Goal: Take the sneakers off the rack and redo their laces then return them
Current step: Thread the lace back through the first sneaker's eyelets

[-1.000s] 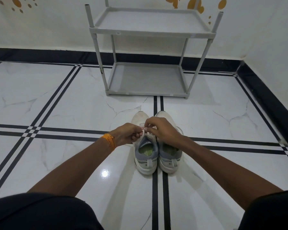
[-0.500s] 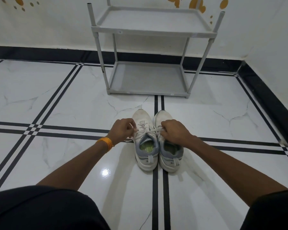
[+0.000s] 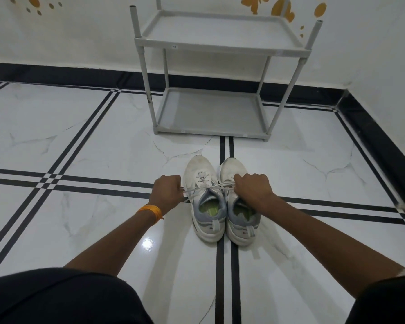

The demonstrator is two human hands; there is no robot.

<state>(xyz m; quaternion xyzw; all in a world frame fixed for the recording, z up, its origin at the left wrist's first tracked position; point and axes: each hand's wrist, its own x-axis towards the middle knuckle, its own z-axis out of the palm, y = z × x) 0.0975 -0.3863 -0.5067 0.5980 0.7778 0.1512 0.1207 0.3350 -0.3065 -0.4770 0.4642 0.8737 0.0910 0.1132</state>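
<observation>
Two white-and-grey sneakers stand side by side on the floor, toes toward the rack: the left sneaker (image 3: 202, 183) and the right sneaker (image 3: 236, 218). The white lace (image 3: 208, 187) of the left sneaker is stretched taut sideways across its tongue. My left hand (image 3: 167, 191) is fisted on one lace end, left of the shoe. My right hand (image 3: 251, 187) grips the other end and rests over the right sneaker's laces, hiding them. The grey two-shelf rack (image 3: 215, 45) stands beyond the shoes with both shelves bare.
White marble floor with black stripe lines (image 3: 220, 265) runs all around. A black skirting and white walls close off the back and right side (image 3: 379, 146). My dark-clothed knees (image 3: 56, 298) fill the bottom corners.
My hands were together over the left sneaker a second ago; they have pulled apart sideways, drawing the lace tight. The view has shifted slightly.
</observation>
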